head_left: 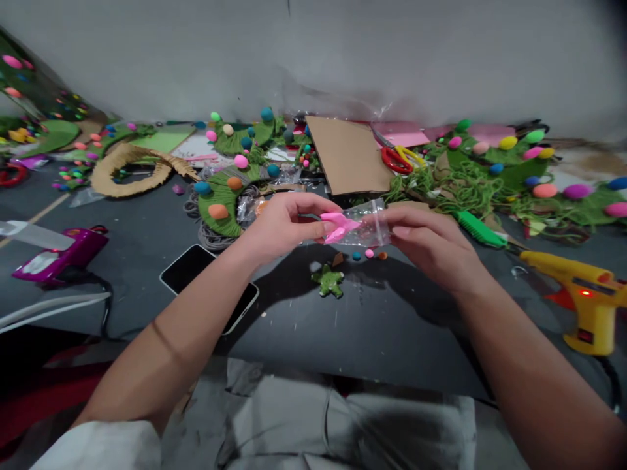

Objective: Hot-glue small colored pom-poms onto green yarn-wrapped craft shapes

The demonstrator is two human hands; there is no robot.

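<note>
Between my hands, above the dark table, is a small clear zip bag (367, 219) with a bright pink piece of clay (340, 226) at its left end. My left hand (289, 225) pinches the pink clay between thumb and fingers. My right hand (431, 241) is closed on the right end of the bag, near its zip edge. Below them a small green star-like figure (328, 281) lies on the table. Just beyond it are a blue ball (356, 256), a pink ball (369, 253) and an orange ball (382, 255).
A phone (189, 271) lies under my left forearm. At the right are a yellow glue gun (582, 287) and a green brush (480, 228). Red-handled scissors (396, 160), cardboard (347, 156) and green wreath pieces line the back. A purple power strip (61, 258) sits left.
</note>
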